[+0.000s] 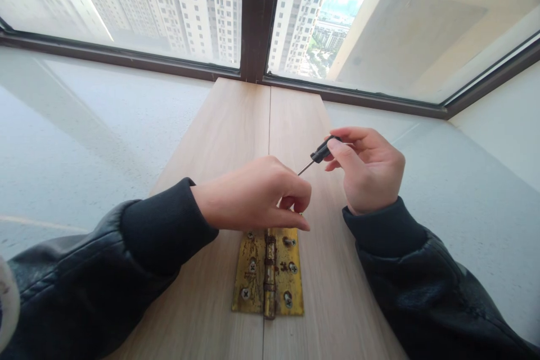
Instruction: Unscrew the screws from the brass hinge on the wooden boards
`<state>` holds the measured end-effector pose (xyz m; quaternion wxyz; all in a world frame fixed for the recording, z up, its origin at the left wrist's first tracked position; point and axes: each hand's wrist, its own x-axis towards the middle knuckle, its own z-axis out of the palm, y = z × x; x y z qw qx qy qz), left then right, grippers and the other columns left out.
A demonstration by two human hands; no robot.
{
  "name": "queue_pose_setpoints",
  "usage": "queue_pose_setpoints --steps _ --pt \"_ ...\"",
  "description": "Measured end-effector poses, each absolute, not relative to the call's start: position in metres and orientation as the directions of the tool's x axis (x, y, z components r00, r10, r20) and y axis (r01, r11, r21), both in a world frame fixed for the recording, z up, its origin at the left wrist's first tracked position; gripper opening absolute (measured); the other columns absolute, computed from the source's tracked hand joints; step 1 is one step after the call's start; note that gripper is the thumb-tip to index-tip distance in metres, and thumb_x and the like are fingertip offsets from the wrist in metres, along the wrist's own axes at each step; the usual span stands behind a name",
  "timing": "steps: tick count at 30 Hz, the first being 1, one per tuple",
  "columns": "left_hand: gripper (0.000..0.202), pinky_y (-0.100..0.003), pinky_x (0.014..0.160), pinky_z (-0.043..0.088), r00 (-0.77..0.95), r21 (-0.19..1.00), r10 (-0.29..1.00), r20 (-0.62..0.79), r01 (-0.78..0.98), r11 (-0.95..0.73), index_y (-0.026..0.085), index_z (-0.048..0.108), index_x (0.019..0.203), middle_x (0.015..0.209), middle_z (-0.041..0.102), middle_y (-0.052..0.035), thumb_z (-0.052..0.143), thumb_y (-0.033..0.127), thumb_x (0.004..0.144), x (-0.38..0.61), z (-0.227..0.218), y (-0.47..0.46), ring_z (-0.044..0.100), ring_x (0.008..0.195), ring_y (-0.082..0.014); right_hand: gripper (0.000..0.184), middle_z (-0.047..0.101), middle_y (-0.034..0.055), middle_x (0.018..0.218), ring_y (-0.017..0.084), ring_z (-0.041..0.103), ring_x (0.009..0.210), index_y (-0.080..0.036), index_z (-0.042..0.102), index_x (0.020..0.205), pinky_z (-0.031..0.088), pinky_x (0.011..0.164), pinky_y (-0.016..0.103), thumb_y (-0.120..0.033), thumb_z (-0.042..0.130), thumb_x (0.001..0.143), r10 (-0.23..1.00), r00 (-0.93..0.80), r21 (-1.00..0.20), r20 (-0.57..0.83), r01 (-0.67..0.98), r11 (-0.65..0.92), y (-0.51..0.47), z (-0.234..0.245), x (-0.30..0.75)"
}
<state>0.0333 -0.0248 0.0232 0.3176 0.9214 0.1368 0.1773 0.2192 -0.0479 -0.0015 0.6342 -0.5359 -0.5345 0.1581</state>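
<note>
Window spans the far side, beyond the hinge. Wooden worktop, two boards with a seam, runs from the window frame toward the viewer. Brass hinge lies flat across the seam, knuckle on the seam line, screws in both leaves. Left hand curled narrow over the hinge's far edge, fingertips pinched; what they pinch cannot be told. Right hand, right of and beyond the hinge, grips a black-handled screwdriver, shaft angled down toward the left fingertips.

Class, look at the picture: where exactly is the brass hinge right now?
In the head view, the brass hinge lies low at centre, straddling the seam between two wooden boards, just below the left hand.
</note>
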Motion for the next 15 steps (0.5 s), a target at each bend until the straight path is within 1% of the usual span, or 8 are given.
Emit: queue_pose_setpoints --steps 1,3,5,7,9,11,15 --pt "0.016 -0.018 0.054 0.037 0.879 0.639 0.405 0.251 0.164 -0.751 0.013 0.068 0.073 0.062 0.058 0.0034 0.073 0.027 0.079 0.032 0.023 -0.023 0.047 0.054 -0.0045 0.009 0.067 -0.0014 0.065 0.012 0.062 0.051 -0.018 0.072 0.082 0.051 0.039 0.022 -0.017 0.072 0.073 0.774 0.38 -0.85 0.506 0.373 0.372 -0.048 -0.002 0.219" --pt "0.017 -0.019 0.052 0.036 0.804 0.665 0.545 0.239 0.274 -0.695 0.014 0.07 0.076 0.061 0.059 0.0027 0.071 0.03 0.081 0.028 0.021 -0.016 0.048 0.053 -0.0056 0.01 0.067 -0.0014 0.066 0.012 0.062 0.051 -0.018 0.072 0.082 0.051 0.039 0.022 -0.017 0.071 0.073 0.771 0.389 -0.852 0.504 0.374 0.368 -0.049 -0.002 0.22" --pt "0.021 -0.021 0.05 0.036 0.687 0.694 0.707 0.168 0.427 -0.579 0.014 0.072 0.077 0.06 0.061 0.0009 0.069 0.035 0.081 0.024 0.018 -0.008 0.05 0.053 -0.0077 0.009 0.067 -0.0016 0.065 0.012 0.063 0.051 -0.019 0.072 0.082 0.051 0.039 0.022 -0.017 0.071 0.073 0.774 0.394 -0.857 0.496 0.366 0.362 -0.052 -0.001 0.221" --pt "0.025 -0.023 0.048 0.036 0.6 0.691 0.797 0.07 0.547 -0.472 0.014 0.072 0.075 0.06 0.062 -0.0009 0.068 0.038 0.08 0.02 0.015 -0.001 0.051 0.054 -0.0095 0.009 0.067 -0.0019 0.064 0.012 0.063 0.052 -0.019 0.072 0.081 0.051 0.04 0.022 -0.017 0.071 0.073 0.78 0.392 -0.862 0.488 0.358 0.359 -0.056 -0.001 0.221" --pt "0.026 -0.024 0.047 0.035 0.572 0.672 0.82 -0.002 0.608 -0.422 0.014 0.073 0.075 0.06 0.063 -0.0014 0.067 0.039 0.079 0.018 0.012 0.003 0.051 0.054 -0.0103 0.008 0.067 -0.0021 0.064 0.012 0.063 0.052 -0.019 0.072 0.08 0.051 0.04 0.022 -0.017 0.07 0.073 0.785 0.383 -0.861 0.487 0.359 0.36 -0.058 0.0 0.221" --pt "0.026 -0.024 0.047 0.034 0.576 0.656 0.816 -0.039 0.631 -0.414 0.015 0.073 0.075 0.059 0.062 -0.0008 0.067 0.039 0.079 0.018 0.01 0.004 0.05 0.053 -0.0101 0.008 0.067 -0.0024 0.064 0.012 0.063 0.052 -0.02 0.072 0.08 0.051 0.04 0.022 -0.016 0.07 0.073 0.784 0.376 -0.856 0.494 0.366 0.365 -0.059 0.001 0.22" --pt "0.025 -0.025 0.047 0.032 0.576 0.626 0.817 -0.023 0.645 -0.437 0.015 0.073 0.072 0.055 0.059 0.0009 0.067 0.04 0.078 0.02 0.01 0.002 0.047 0.049 -0.0086 0.009 0.066 -0.0028 0.064 0.011 0.062 0.052 -0.02 0.072 0.081 0.051 0.04 0.021 -0.015 0.07 0.073 0.783 0.366 -0.85 0.504 0.371 0.374 -0.058 0.002 0.218"
